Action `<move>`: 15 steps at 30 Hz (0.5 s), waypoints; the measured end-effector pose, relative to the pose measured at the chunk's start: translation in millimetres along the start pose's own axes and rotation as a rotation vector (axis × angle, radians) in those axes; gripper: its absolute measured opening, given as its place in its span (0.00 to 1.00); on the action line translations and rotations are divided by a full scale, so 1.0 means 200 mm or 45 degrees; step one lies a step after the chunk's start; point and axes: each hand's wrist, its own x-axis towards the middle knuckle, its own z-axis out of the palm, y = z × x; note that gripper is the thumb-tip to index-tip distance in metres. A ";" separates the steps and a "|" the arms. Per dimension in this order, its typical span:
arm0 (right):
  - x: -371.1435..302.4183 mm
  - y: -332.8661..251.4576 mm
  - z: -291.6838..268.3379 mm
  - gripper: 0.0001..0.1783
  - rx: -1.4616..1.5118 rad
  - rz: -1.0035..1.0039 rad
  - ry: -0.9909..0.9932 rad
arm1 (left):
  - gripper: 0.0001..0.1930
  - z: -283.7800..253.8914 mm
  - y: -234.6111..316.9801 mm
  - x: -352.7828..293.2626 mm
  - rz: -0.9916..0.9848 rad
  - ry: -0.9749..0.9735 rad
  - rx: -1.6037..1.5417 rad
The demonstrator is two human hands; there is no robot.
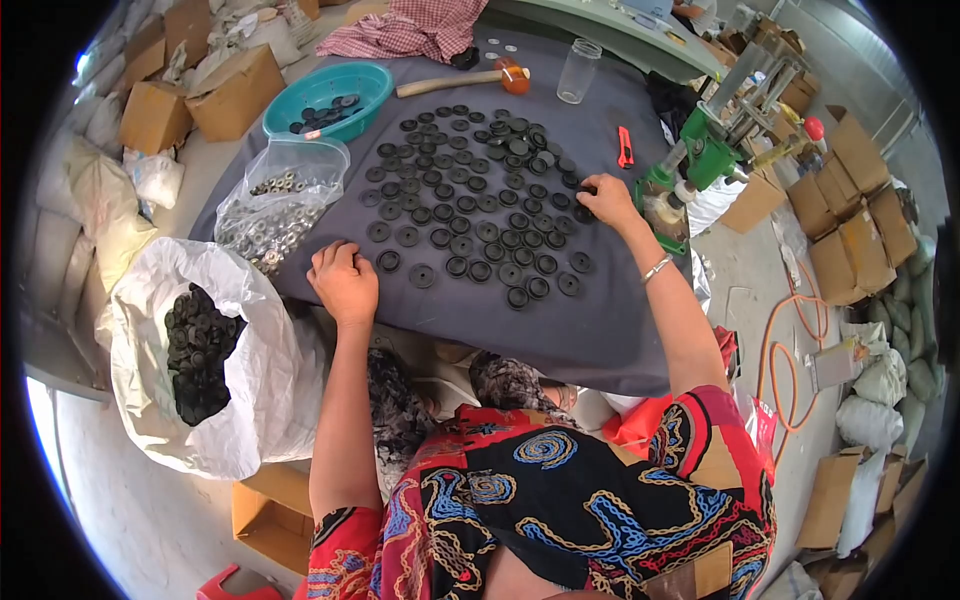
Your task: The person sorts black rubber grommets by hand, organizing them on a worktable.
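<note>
Many black rubber discs (461, 245) with raised rims and small centres lie spread over the dark cloth-covered table (500, 345); some at the far right of the group are heaped. At the group's right edge, my right hand (611, 203) is closed with thumb and fingertips pinched on a black disc, mostly hidden by the fingers. Another disc (584, 214) lies just under that hand. My left hand (345, 284) rests at the table's near left, fingers curled down beside the nearest discs. Whatever its fingers hold, if anything, is hidden.
Along the left stand a clear bag of metal pieces (262, 230), a teal basin (372, 90) and a white sack (250, 330) of black parts. Behind lie a mallet (450, 83), a glass jar (579, 72) and a red cutter (625, 147). A green press (690, 165) stands right.
</note>
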 end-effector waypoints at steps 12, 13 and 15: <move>-0.33 -0.04 -0.03 0.12 0.145 -0.128 0.383 | 0.06 0.01 -0.01 0.00 0.011 -0.008 0.018; -0.39 -0.06 -0.04 0.12 0.076 -0.124 0.375 | 0.06 0.01 0.00 0.00 0.015 -0.014 0.011; -0.45 -0.04 -0.04 0.13 0.020 -0.083 0.307 | 0.06 0.01 0.02 0.01 0.024 -0.013 0.020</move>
